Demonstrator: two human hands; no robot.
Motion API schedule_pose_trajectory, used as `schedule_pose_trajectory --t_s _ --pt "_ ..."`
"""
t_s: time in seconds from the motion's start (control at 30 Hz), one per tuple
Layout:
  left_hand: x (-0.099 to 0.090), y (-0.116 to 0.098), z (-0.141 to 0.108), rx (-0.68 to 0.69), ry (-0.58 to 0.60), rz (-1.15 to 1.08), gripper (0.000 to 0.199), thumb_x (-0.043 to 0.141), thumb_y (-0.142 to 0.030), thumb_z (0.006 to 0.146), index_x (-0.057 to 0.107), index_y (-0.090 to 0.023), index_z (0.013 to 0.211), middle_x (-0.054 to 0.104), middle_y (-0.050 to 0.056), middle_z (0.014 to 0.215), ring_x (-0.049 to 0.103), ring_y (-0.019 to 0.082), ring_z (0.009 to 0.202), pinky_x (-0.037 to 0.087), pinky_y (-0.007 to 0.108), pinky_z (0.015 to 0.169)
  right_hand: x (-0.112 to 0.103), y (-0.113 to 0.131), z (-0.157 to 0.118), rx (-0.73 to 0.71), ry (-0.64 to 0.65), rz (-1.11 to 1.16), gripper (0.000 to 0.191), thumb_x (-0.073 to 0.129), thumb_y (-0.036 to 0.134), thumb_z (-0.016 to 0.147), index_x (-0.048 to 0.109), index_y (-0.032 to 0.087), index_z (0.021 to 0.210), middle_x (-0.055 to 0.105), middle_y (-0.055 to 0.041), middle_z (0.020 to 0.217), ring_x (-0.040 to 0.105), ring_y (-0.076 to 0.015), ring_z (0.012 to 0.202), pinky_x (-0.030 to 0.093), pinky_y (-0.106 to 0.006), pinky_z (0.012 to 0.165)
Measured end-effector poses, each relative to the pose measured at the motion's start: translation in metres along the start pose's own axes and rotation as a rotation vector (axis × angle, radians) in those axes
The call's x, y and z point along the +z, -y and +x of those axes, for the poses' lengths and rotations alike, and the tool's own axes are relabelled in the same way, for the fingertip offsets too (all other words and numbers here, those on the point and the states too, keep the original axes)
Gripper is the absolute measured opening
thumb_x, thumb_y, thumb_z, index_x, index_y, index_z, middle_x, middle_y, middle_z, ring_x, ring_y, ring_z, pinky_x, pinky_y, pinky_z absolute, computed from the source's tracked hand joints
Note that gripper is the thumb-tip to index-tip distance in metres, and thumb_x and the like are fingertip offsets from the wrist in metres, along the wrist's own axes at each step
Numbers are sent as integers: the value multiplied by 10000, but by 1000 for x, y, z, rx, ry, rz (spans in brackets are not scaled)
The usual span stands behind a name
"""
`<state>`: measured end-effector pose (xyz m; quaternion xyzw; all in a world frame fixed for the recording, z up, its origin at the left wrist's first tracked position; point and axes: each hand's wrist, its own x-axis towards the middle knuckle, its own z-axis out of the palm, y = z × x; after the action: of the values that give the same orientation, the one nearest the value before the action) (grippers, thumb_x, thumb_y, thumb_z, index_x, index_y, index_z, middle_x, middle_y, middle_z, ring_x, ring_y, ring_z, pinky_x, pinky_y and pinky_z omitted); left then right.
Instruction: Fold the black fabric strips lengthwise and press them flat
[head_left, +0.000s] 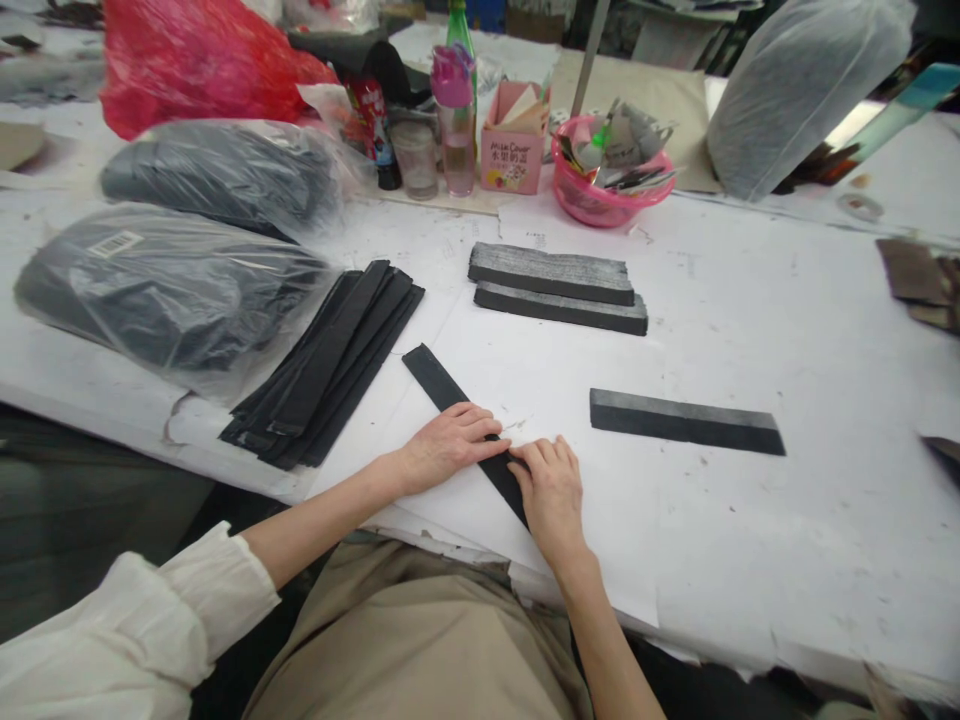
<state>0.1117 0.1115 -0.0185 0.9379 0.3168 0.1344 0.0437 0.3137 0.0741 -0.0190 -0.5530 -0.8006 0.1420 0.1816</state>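
Note:
A long black strip [435,378], its material not clear, lies slantwise on the white-covered table in front of me. My left hand [450,445] rests across its middle, fingers together and pressing on it. Just to the right, my right hand [551,490] has its thumb and fingers bent onto the strip's edge, close to the left fingertips. The strip's near end is partly hidden by the right hand. A fanned pile of similar black strips [330,365] lies to the left. On the right is a single black strip with a greyish upper band [686,422].
Two stacks of grey-topped strips [551,272] lie further back. Plastic-wrapped dark bundles [172,290] sit at left, with a red bag [202,60] behind. A drinking bottle [456,130], a pink box [514,150] and a pink basket [611,200] stand along the back.

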Motion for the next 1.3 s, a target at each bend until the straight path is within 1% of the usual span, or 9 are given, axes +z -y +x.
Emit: schedule_pose_trajectory --t_s 0.1,0.2,0.4,0.63,0.7,0.8,0.93,1.17,1.3 --pt "1 2 1 -50 4 -74 239 483 -228 934 575 -224 1155 595 38 1054 495 183 1081 377 355 967 2 1 4 -3 -3 -1 74 578 164 866 600 208 922 587 -20 852 510 -209 884 311 -450 1053" --pt "6 2 2 -70 -14 -92 253 506 -236 924 580 -262 1164 586 27 1003 501 185 1056 382 363 954 2 1 3 -12 -5 5 53 562 174 879 596 208 900 579 -20 842 514 -205 873 306 -453 1055" --pt "13 2 -1 -45 -77 -78 267 508 -218 921 586 -275 1169 579 32 996 507 190 1034 403 360 926 0 1 -2 -12 -40 11 93 519 208 911 593 215 855 570 -14 808 521 -196 842 314 -459 1047" --pt "12 1 -2 -50 -90 -88 279 523 -220 911 591 -277 1175 583 39 999 503 198 1044 407 362 930 -1 -1 -6 -13 -38 -6 89 518 208 910 582 214 848 567 -12 799 519 -196 831 316 -461 1042" --pt "12 2 0 -47 -83 -115 258 515 -231 916 604 -280 1153 579 39 1010 499 197 1049 399 359 932 0 -1 -6 -12 -35 -13 74 523 204 906 581 211 861 569 -15 804 517 -200 835 318 -462 1040" --pt "10 3 3 -50 -37 -175 221 511 -241 919 621 -259 1109 576 40 1046 487 193 1073 381 339 941 0 -1 -6 -8 -27 2 56 524 199 902 578 212 896 580 -20 827 524 -206 854 312 -468 1044" --pt "8 5 6 -66 -1 -260 186 516 -249 917 631 -237 1063 588 31 1018 497 180 1043 373 315 924 0 -1 -7 2 -21 3 61 524 195 900 579 210 922 584 -24 843 525 -208 866 303 -469 1051" --pt "11 7 5 -35 -17 -248 192 504 -250 925 627 -232 1071 598 34 1018 503 182 1033 371 320 922 -1 1 -7 8 -14 -37 40 557 196 887 593 213 892 573 -14 823 508 -200 860 298 -446 1058" --pt "12 6 3 -10 -40 -212 203 501 -239 926 625 -243 1087 598 41 1031 510 186 1036 385 325 913 -1 0 -7 4 -30 -27 61 533 206 900 592 215 884 585 -15 820 521 -196 852 301 -450 1055"
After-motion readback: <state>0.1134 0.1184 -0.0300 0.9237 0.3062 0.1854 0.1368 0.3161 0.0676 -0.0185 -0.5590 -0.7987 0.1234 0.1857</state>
